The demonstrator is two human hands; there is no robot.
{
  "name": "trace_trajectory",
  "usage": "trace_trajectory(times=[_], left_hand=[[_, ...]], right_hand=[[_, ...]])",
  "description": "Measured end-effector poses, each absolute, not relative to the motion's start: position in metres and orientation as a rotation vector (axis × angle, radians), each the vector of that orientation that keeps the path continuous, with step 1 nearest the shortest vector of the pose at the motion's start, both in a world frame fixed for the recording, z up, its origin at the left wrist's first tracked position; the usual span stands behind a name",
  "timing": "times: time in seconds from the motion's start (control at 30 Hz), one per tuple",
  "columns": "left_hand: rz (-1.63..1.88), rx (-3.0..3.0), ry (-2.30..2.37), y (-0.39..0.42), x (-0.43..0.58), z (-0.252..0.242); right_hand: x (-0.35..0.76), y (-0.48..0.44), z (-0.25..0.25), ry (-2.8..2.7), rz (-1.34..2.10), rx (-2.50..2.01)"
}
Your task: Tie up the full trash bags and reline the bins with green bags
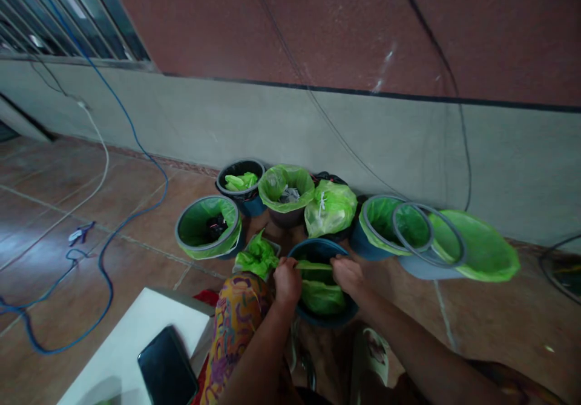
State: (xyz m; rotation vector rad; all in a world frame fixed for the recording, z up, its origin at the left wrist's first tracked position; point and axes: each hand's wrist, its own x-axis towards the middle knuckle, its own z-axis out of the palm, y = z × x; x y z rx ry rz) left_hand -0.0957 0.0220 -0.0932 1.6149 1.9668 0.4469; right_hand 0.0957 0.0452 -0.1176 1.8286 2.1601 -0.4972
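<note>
At the lower centre of the frame, the left hand (287, 279) and right hand (347, 273) each pinch the edge of a green bag (323, 300), stretched between them; the bag shows within the mouth of the blue bin (313, 247), whose rim sits just below. A knee (240, 314) crowds the left hand, beside a tray (276, 247) of green plastic. Lined bins (287, 218) form a row across the centre, bounding the space ahead. Floor spreads at left, crossed by a blue cable (106, 266), and at lower right. A white box (145, 311) bearing a phone (167, 365) angles across the lower left. Brown tiles (149, 253) meet a wall (218, 111), grey below, red above; a barred window (77, 14) fills the upper left.
</note>
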Motion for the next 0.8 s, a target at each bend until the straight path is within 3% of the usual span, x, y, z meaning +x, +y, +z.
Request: trace_trajectory(times=[0.23, 0.3, 0.53, 0.7, 0.8], left_hand=[[0.198, 1.435, 2.165, 0.025, -0.107, -0.096], [0.118, 1.414, 2.193, 0.026, -0.11, -0.096], [0.075, 1.548, 2.241, 0.024, -0.109, -0.09], [0.351, 1.985, 1.912, 0.033, -0.08, -0.077], [0.305, 2.139, 1.671, 0.054, -0.067, -0.07]], right_hand=[[0.123, 0.071, -0.105, 2.27, -0.164, 2.01], [0.131, 0.077, -0.102, 2.426, -0.233, 2.038], [0.142, 0.075, -0.107, 2.6, -0.956, 2.183], [0.12, 0.07, -0.102, 2.606, -0.819, 2.129], [0.109, 0.072, -0.098, 2.645, -0.836, 2.096]])
